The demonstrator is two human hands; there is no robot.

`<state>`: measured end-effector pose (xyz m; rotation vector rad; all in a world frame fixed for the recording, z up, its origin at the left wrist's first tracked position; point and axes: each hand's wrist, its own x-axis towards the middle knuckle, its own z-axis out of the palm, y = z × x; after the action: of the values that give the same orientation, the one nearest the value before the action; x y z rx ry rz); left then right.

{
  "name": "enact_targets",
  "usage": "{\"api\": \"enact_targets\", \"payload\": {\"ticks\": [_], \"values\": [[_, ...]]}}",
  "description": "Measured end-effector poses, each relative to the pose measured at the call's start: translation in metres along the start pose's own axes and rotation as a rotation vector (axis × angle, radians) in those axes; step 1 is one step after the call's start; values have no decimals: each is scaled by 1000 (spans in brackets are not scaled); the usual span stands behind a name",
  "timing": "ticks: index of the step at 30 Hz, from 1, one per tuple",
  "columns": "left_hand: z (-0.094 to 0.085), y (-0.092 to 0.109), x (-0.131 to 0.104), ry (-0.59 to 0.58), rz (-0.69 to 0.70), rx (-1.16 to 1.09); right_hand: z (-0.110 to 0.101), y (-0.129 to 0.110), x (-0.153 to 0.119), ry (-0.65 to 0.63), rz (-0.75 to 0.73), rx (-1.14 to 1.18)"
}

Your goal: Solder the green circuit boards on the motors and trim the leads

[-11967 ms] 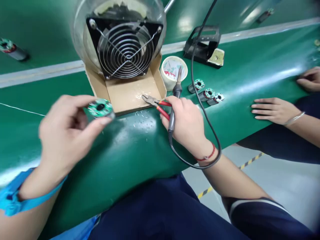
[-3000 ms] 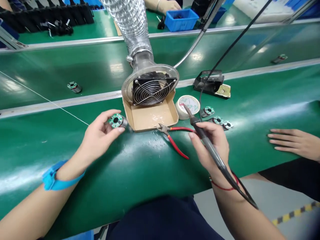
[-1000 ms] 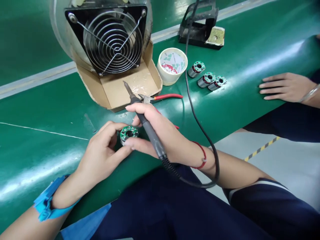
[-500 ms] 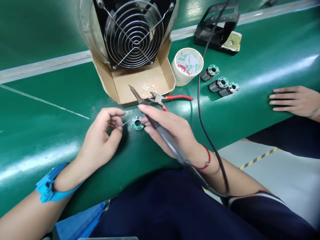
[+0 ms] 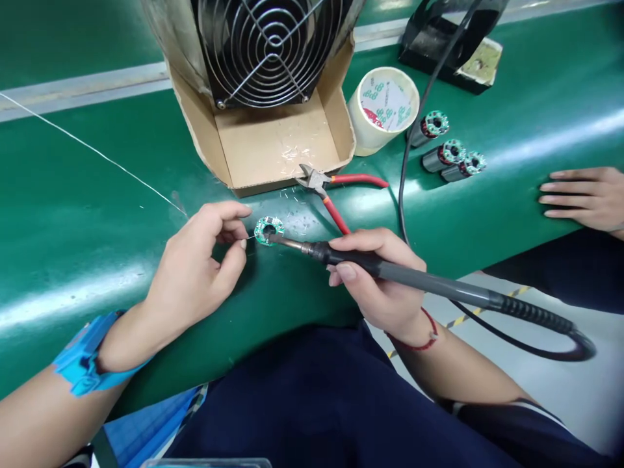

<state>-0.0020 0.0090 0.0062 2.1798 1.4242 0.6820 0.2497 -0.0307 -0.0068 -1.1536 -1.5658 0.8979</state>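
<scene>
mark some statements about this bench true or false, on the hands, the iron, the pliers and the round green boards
1. The right hand holds the soldering iron. True.
2. The left hand grips the part under the iron's tip. False: it pinches a thin wire beside that part.
3. The pliers have their red handles squeezed together. False: the handles are spread apart.
4. Three other parts with green boards are to the right of the tape roll. True.
5. The cardboard tray has no clippings in it. False: some lie near its front edge.
</scene>
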Motion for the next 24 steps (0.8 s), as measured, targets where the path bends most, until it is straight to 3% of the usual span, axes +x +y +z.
{"api": "enact_targets", "payload": {"ticks": [9,15,24], "values": [[5,-2,2,-43,35,-39,-4,-2,5,-46,-31,4],[7,-8,7,-206,2,-65,-7,-9,13,-57,-59,-48],[12,-10,7,-202,-20,-82,-11,-20,19,-52,-29,-107]]}}
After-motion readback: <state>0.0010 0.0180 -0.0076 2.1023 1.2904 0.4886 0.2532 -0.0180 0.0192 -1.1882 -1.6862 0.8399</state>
